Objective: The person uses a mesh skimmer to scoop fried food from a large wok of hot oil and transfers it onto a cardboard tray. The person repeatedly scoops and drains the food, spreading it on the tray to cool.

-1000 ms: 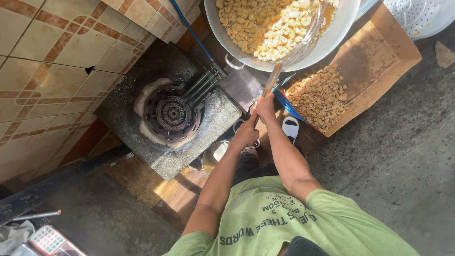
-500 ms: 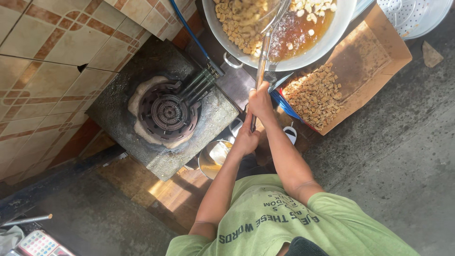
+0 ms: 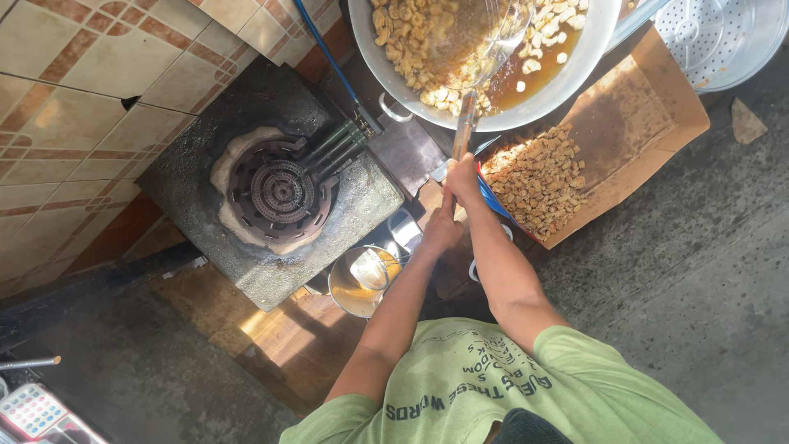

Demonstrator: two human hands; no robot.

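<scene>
A large metal pan point(image 3: 585, 72) at the top holds pale fried pieces in amber oil. A wire skimmer point(image 3: 481, 43) dips into it, with its wooden handle point(image 3: 465, 123) running down to my hands. My right hand point(image 3: 462, 177) grips the handle higher up. My left hand point(image 3: 440, 234) is closed around its lower end, just below the right. Both arms reach forward from my green shirt. Right of my hands, a cardboard tray point(image 3: 649, 123) holds a heap of browned fried pieces point(image 3: 536, 177).
A round gas burner point(image 3: 279, 193) sits in a dark stone block at the left, next to a tiled wall point(image 3: 74, 107). A blue hose point(image 3: 325, 49) runs past it. A small metal pot point(image 3: 362, 281) stands below my arms. A perforated steel tray point(image 3: 723, 41) lies at the top right.
The skimmer has swept from the right side of the pan to the middle, pushing pieces left and baring oil on the right. Both hands stayed on the handle.
</scene>
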